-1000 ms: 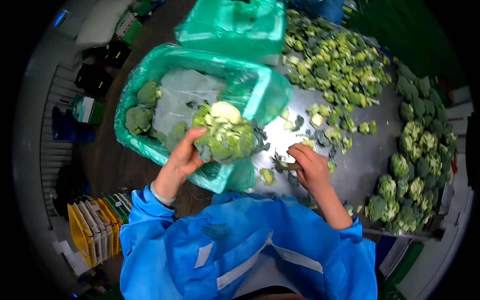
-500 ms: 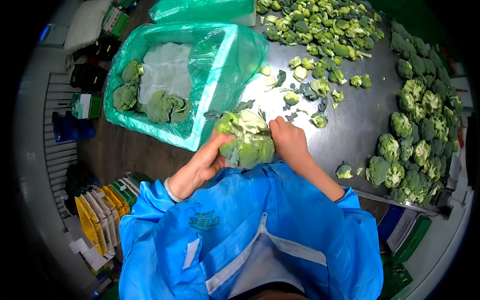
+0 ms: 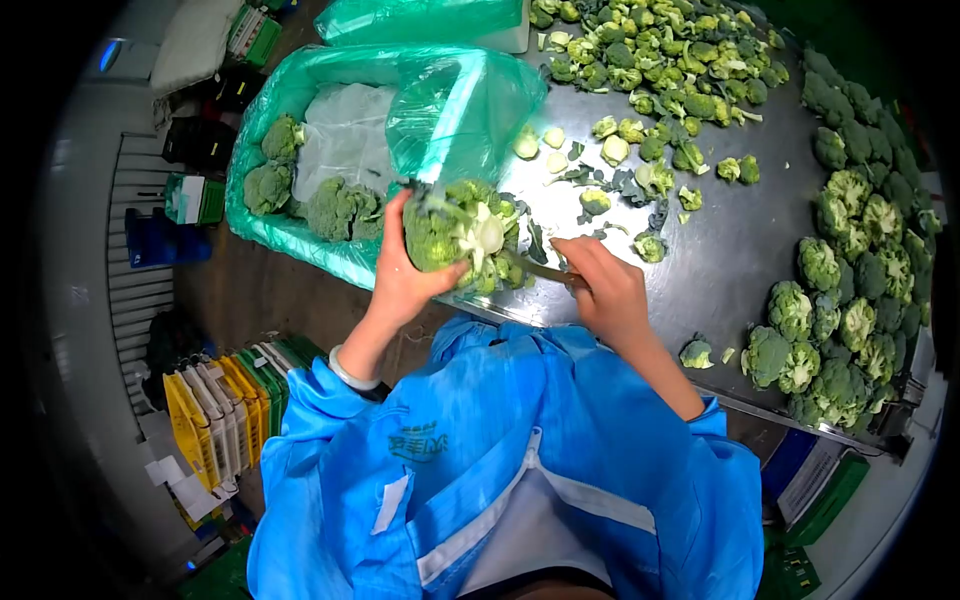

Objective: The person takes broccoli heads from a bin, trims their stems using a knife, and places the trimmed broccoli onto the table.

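My left hand (image 3: pixel 405 275) grips a head of broccoli (image 3: pixel 440 235), its pale cut stem turned to the right. In my right hand (image 3: pixel 607 285) is a knife (image 3: pixel 540 268), its blade pointing left and its tip end at the broccoli's edge. My right fingers are wrapped round the handle, which is mostly hidden. Beyond the knife, loose leaves and trimmed broccoli pieces (image 3: pixel 595 202) lie on the metal table (image 3: pixel 700 290). Just left of the held head stands a crate lined with green plastic (image 3: pixel 300 238), with several broccoli heads (image 3: pixel 340 210) inside.
A pile of small broccoli florets (image 3: pixel 680 60) covers the table's far side. Whole broccoli heads (image 3: pixel 850 270) are stacked along the right edge. A second green-lined crate (image 3: pixel 420 22) stands at the back. Yellow and white crates (image 3: pixel 215 420) are on the floor at lower left.
My left hand has lifted and turned the broccoli, so its stem now faces right. My right hand has drawn back rightward, and the knife blade shows more.
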Demonstrator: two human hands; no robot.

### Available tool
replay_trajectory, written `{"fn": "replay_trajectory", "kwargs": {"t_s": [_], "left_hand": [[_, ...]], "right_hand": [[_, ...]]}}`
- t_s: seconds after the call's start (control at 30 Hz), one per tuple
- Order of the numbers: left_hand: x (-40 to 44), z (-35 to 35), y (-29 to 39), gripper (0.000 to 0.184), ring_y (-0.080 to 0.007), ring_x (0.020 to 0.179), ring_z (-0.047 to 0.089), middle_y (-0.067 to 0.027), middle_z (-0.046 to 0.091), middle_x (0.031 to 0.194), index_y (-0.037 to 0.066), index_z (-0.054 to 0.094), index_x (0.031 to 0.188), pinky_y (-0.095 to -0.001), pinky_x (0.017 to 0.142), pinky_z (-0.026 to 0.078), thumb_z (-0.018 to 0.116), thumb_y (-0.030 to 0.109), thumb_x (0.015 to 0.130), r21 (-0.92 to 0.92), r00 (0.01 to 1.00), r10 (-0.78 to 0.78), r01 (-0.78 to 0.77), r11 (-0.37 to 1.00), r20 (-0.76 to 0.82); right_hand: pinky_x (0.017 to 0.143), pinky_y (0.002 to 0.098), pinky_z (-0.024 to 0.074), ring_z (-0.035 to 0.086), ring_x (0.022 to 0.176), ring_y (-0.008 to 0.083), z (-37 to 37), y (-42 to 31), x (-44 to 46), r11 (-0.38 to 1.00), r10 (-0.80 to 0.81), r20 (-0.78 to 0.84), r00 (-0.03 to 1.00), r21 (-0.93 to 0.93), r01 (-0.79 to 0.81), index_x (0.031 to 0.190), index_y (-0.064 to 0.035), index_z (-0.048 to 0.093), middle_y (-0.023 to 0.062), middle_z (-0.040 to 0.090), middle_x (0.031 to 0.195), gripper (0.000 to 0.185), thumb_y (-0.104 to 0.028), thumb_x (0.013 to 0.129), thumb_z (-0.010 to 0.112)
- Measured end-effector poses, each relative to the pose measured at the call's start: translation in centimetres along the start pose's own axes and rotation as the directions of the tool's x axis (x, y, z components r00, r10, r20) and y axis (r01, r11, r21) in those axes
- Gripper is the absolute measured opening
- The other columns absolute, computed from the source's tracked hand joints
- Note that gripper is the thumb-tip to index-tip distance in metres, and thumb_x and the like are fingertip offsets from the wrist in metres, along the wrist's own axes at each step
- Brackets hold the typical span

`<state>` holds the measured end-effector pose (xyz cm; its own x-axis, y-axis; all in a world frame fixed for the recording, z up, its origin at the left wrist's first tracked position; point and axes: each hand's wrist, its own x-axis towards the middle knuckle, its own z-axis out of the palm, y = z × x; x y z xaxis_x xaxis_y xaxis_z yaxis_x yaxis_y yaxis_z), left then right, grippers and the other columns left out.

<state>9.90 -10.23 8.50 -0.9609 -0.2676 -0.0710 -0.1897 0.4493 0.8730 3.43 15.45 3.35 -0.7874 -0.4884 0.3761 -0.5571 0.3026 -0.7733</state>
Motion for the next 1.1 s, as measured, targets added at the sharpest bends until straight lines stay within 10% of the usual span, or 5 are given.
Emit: {"fn": "replay_trajectory", "kwargs": {"t_s": [0.67,0.87,0.97,1.07,1.1], "left_hand": [[4.0,3.7,0.2,0.096,-0.0226,0.122,0.055,-0.0149,0.057,0.131,0.002,0.034,0.146,-0.0341,0.104,0.042,0.087,0.030,0.070,0.106,0.765,-0.163,0.125,0.987,0.623],[2.9,6.2,0.1,0.098,-0.0298,0.122,0.056,-0.0198,0.056,0.132,0.003,0.033,0.146,-0.0374,0.104,0.043,0.084,0.036,0.068,0.245,0.773,-0.204,0.064,0.967,0.600],[2.6,6.4,-0.4,0.099,-0.0329,0.123,0.055,-0.0221,0.055,0.132,0.003,0.032,0.146,-0.0382,0.104,0.043,0.083,0.036,0.068,0.313,0.799,-0.270,0.108,0.944,0.538],[4.4,6.6,-1.3,0.102,-0.0355,0.125,0.052,-0.0240,0.050,0.136,0.002,0.032,0.146,-0.0399,0.105,0.043,0.084,0.034,0.065,0.286,0.851,-0.158,0.010,0.958,0.500],[4.4,7.1,-0.6,0.102,-0.0356,0.126,0.052,-0.0241,0.049,0.136,0.002,0.032,0.146,-0.0402,0.105,0.043,0.085,0.033,0.064,0.301,0.847,-0.147,-0.016,0.954,0.512]], "right_hand": [[0.049,0.0340,0.0503,0.063,0.061,0.0175,-2.8,3.2,-3.1,0.787,0.115,0.430,0.895,-0.590,0.182,0.115,-0.0121,0.058,0.0040,0.055,0.088,0.036,-0.010,0.079,0.059],[0.047,0.0336,0.0513,0.065,0.057,0.0207,-0.9,3.5,-6.6,0.775,0.335,0.352,0.874,-0.631,-0.043,0.114,-0.0084,0.060,0.0104,0.060,0.087,0.032,-0.009,0.082,0.057],[0.054,0.0363,0.0543,0.069,0.068,0.0279,-1.0,8.3,-10.6,0.527,0.612,0.041,0.790,-0.766,-0.368,0.118,-0.0072,0.060,0.0160,0.065,0.094,0.036,-0.007,0.083,0.056],[0.068,0.0420,0.0559,0.069,0.085,0.0344,-3.1,9.4,-12.8,0.730,0.547,0.053,0.835,-0.518,-0.446,0.122,-0.0063,0.059,0.0201,0.067,0.106,0.037,-0.006,0.086,0.055],[0.083,0.0445,0.0533,0.065,0.099,0.0380,-3.6,6.2,-10.5,0.838,0.541,0.103,0.835,-0.151,-0.525,0.125,-0.0071,0.058,0.0198,0.065,0.117,0.037,-0.008,0.088,0.057]]}}
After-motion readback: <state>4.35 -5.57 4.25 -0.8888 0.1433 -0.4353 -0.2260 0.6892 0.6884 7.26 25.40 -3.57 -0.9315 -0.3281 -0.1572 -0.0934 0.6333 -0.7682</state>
